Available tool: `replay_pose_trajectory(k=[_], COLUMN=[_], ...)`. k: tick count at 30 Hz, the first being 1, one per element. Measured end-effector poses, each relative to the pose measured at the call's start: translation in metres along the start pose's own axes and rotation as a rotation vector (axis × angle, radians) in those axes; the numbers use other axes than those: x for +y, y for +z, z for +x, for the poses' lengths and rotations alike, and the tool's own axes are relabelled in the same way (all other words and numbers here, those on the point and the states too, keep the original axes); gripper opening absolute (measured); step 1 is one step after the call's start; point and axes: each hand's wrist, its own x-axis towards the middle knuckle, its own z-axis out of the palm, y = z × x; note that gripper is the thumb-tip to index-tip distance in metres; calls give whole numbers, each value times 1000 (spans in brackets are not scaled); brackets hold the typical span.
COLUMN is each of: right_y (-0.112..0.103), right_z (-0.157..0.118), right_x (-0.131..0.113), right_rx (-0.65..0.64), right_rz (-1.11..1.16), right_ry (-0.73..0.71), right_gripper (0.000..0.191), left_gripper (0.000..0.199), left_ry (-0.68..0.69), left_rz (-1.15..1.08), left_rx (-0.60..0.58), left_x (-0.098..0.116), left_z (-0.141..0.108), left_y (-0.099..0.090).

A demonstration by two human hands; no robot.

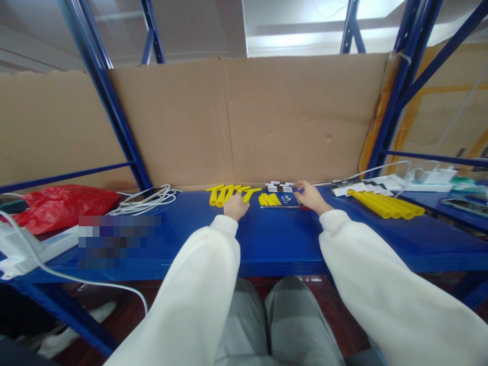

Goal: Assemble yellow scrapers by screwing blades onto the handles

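Hands (pixel 236 207) half-curled, left at yellow pieces (pixel 250 193)

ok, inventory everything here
T-pieces: several, yellow, centre
flat pieces: several, yellow, centre
striped sticks: several, black/white, centre back
printed card: one, dark blue, centre
tubes: several, yellow, right
label cards: several, black/white, right
bag: one, red, left
cables/power strips: several, white, both sides
phone: one, dark, far right
cardboard panels: several, brown, behind
bench: one, blue, middle
posts: several, blue, both sides
sleeves: two, white, foreground
trousers: one, grey, below
left hand: one, at T-pieces
right hand: one, by printed card
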Motion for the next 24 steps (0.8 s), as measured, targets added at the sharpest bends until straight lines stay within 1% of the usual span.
replay_pose_trajectory(k=[2,3,4,5,7,10,13,16,19,21,24], right_y=[0,0,0,-1,-1,-2,-3,-5,-6,-6,-7], right_z=[0,0,0,-1,-1,-1,-2,-3,-4,-5,-4], right_x=[0,0,0,0,-1,-3,-5,-8,-9,-9,-8], right_rx=[1,-1,-4,-7,-15,-17,-19,-35,-44,-44,-43], right_rz=[4,5,5,6,8,8,-1,-13,-26,-28,-32], right_ry=[0,2,5,8,19,28,32,53,70,73,63], right_gripper=[36,36,36,36,37,36,34,34,34,34,35], left_gripper=[14,9,11,16,21,20,19,21,21,18,14], left_ry=[-72,-129,-207,-279,-365,-368,-298,-213,-193,-195,-149], left_rz=[-92,-153,-226,-324,-569,-916,-1125,-1199,-1133,-1064,-990], left_rx=[35,38,19,6,-19,-51,-84,-183,-282,-286,-232], left_x=[4,8,11,15,22,30,32,32,32,32,32], left_z=[2,3,3,2,0,-3,-4,-5,-8,-9,-10], left_y=[-3,-4,-6,-8,-11,-16,-20,-19,-12,-7,-6])
